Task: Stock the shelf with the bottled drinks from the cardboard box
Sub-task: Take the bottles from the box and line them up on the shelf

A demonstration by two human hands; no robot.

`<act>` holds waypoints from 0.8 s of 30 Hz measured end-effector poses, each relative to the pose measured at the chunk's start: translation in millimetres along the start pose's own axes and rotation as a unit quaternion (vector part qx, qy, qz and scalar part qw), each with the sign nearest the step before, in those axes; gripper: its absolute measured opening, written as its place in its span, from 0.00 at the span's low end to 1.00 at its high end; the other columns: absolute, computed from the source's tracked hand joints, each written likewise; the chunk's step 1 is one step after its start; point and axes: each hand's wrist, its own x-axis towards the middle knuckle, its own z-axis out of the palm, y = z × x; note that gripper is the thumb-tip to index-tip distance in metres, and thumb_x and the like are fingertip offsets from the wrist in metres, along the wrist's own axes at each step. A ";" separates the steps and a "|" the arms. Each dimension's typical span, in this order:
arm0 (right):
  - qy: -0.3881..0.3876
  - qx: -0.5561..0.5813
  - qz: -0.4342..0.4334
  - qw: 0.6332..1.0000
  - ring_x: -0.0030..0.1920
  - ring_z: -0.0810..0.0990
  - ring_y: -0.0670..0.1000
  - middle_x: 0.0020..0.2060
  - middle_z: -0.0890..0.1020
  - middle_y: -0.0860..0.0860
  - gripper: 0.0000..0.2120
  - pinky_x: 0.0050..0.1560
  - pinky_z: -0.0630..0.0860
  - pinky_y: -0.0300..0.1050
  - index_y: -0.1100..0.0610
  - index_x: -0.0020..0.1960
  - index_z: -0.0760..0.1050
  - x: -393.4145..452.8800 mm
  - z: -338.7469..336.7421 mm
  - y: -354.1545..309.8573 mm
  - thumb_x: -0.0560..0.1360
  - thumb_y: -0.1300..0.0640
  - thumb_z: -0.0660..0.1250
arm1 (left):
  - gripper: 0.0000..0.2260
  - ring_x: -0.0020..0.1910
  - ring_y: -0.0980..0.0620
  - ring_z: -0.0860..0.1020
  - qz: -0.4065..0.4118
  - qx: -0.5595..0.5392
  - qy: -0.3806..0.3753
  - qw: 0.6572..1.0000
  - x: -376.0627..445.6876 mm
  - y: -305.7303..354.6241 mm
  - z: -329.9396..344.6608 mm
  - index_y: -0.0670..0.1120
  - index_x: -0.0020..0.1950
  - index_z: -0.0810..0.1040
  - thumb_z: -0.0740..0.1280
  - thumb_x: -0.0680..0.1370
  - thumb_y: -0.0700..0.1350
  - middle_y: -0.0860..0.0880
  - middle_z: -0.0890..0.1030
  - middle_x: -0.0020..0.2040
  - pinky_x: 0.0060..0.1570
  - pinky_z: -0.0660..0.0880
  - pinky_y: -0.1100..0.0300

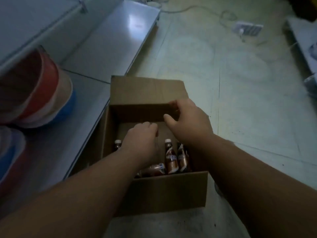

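An open cardboard box point(164, 193) stands on the floor against the low shelf point(96, 54). Inside are several brown bottled drinks with white caps: two upright point(171, 158), one lying flat point(154, 168), and one point(117, 144) partly hidden behind my left wrist. My left hand point(142, 138) reaches down into the box with fingers curled; I cannot see anything in it. My right hand point(187, 117) grips the box's far flap at its fold, thumb inside and fingers over the top.
Red, white and blue round tubs point(36, 88) sit on the shelf at the left. A white power strip point(247, 29) with cables lies on the pale floor at the back right. Another shelf edge runs along the right side.
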 end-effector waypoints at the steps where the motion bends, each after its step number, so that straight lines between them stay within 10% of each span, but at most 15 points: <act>1: -0.009 -0.004 0.017 1.000 0.49 0.73 0.42 0.52 0.74 0.43 0.19 0.37 0.61 0.28 0.48 0.63 0.73 -1.6 12.4 19.7 0.73 0.48 0.68 | 0.12 0.46 0.53 0.71 -0.002 -0.003 -0.022 1.000 7.9 0.4 18.3 0.53 0.53 0.73 0.70 0.72 0.46 0.52 0.73 0.48 0.46 0.73 0.55; 12: -0.216 -0.027 0.232 0.948 0.50 0.77 0.52 0.58 0.75 0.53 0.18 0.47 0.77 0.48 0.53 0.62 0.71 10.7 145.9 144.3 0.74 0.52 0.69 | 0.18 0.48 0.51 0.73 -0.125 -0.026 -0.287 0.949 55.4 -31.8 161.9 0.50 0.61 0.72 0.71 0.73 0.47 0.47 0.76 0.56 0.46 0.70 0.57; 16: -0.309 -0.143 0.252 0.906 0.55 0.78 0.59 0.55 0.78 0.57 0.10 0.52 0.77 0.56 0.55 0.56 0.73 29.2 187.9 158.0 0.75 0.54 0.67 | 0.17 0.44 0.51 0.71 -0.135 -0.006 -0.347 0.928 57.3 -54.8 189.5 0.53 0.53 0.70 0.73 0.70 0.53 0.52 0.72 0.44 0.44 0.69 0.55; 20: -0.396 -0.270 0.205 0.853 0.61 0.75 0.61 0.54 0.79 0.58 0.27 0.64 0.69 0.61 0.53 0.70 0.64 40.9 217.5 165.9 0.74 0.50 0.66 | 0.23 0.44 0.50 0.73 -0.124 0.014 -0.416 0.901 64.2 -68.8 199.4 0.53 0.58 0.74 0.76 0.67 0.56 0.53 0.73 0.42 0.44 0.71 0.55; 24: -0.366 -0.216 0.238 0.874 0.39 0.76 0.55 0.37 0.74 0.55 0.12 0.42 0.73 0.53 0.59 0.52 0.73 43.9 210.5 160.0 0.76 0.50 0.64 | 0.26 0.47 0.50 0.76 -0.177 -0.053 -0.424 0.886 66.5 -81.3 186.6 0.54 0.64 0.71 0.72 0.69 0.60 0.52 0.76 0.46 0.48 0.73 0.53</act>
